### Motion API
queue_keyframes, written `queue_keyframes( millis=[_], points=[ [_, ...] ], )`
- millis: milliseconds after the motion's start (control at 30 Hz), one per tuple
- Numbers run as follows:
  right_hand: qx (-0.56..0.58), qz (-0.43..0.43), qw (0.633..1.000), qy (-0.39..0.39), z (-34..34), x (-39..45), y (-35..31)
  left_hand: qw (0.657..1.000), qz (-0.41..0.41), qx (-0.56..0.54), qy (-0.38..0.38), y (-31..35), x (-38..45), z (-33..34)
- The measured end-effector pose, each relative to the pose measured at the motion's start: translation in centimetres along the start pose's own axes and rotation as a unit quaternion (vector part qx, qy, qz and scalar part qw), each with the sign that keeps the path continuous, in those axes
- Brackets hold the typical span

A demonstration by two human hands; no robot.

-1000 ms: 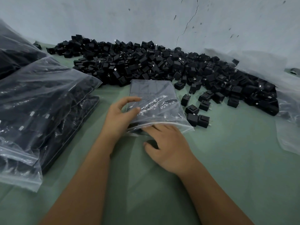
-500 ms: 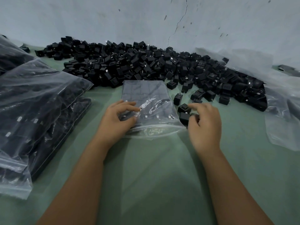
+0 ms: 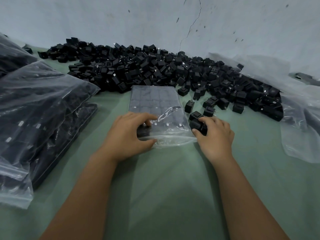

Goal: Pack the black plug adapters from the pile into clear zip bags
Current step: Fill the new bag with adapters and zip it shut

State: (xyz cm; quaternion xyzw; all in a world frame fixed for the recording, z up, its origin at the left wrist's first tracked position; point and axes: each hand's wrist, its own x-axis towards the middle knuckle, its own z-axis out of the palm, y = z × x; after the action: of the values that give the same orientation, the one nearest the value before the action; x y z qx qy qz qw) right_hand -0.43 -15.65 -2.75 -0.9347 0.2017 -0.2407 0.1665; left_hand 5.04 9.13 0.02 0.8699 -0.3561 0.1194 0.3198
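Left hand (image 3: 128,135) pinching the open mouth of a part-filled zip bag (image 3: 155,108) on the green table (image 3: 173,187), right hand (image 3: 213,135) gripping one black adapter (image 3: 198,126) beside the bag's mouth, pile of adapters (image 3: 164,73) just beyond, packed bags (image 3: 38,110) stacked at left

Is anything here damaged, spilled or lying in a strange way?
Only the pale wall looks damaged: a thin crack runs down it to the pile of black plug adapters. Some adapters lie loose nearby.

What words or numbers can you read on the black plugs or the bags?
None can be read.
Pile of black plug adapters: a few small pale marks, too small and blurred to read.
Filled zip bags on the left: pale specks on the plugs inside, unreadable.
Clear zip bag being filled: no print visible.
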Motion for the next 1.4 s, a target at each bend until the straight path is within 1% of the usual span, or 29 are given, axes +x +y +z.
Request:
queue_keyframes(
  millis=[133,200,267,300,333,367,400,467,533,600,667,833,1267,1333,1400],
  points=[
    [0.036,0.019,0.999,0.011,-0.1,0.2,-0.2,0.999,0.01,0.002,0.035,0.4,-0.1,0.1],
    [0.092,0.042,0.993,0.056,-0.7,0.1,-0.6,0.998,-0.001,0.007,0.055,0.4,-0.1,0.2],
    [0.167,0.036,0.977,0.129,-1.5,-0.4,-1.4,0.997,-0.022,-0.002,0.068,0.3,-0.1,0.4],
    [0.197,0.006,0.967,0.16,-2.0,-0.8,-2.1,0.997,-0.032,-0.009,0.074,0.2,-0.1,0.5],
    [0.221,-0.038,0.959,0.175,-2.3,-1.3,-2.8,0.996,-0.042,-0.013,0.079,0.1,0.0,0.7],
    [0.238,-0.087,0.952,0.169,-2.5,-1.9,-3.6,0.995,-0.052,-0.015,0.084,0.0,0.1,0.8],
    [0.246,-0.134,0.949,0.144,-2.5,-2.5,-4.5,0.994,-0.064,-0.018,0.089,-0.2,0.2,0.9],
    [0.209,-0.214,0.951,0.073,-2.0,-3.8,-6.2,0.991,-0.086,-0.026,0.097,-0.4,0.3,1.1],
    [0.116,-0.261,0.958,0.029,-1.0,-4.4,-7.1,0.99,-0.093,-0.04,0.101,-0.5,0.3,1.2],
    [0.018,-0.266,0.964,0.007,-0.3,-4.4,-7.3,0.989,-0.096,-0.053,0.104,-0.4,0.3,1.3],
    [-0.027,-0.255,0.967,-0.003,-0.1,-4.2,-7.0,0.987,-0.105,-0.06,0.108,-0.4,0.3,1.4],
    [0.004,-0.241,0.971,-0.011,-0.5,-4.1,-6.3,0.984,-0.114,-0.07,0.116,-0.3,0.3,1.5],
    [-0.043,-0.198,0.979,0.013,0.2,-3.4,-7.5,0.983,-0.11,-0.066,0.128,0.1,0.3,1.4],
    [-0.053,-0.192,0.98,0.019,0.5,-3.3,-7.6,0.986,-0.096,-0.046,0.127,0.4,0.3,1.2],
    [-0.061,-0.192,0.979,0.021,0.7,-3.3,-7.6,0.991,-0.06,0.009,0.122,0.9,0.3,1.1]
  ],
)
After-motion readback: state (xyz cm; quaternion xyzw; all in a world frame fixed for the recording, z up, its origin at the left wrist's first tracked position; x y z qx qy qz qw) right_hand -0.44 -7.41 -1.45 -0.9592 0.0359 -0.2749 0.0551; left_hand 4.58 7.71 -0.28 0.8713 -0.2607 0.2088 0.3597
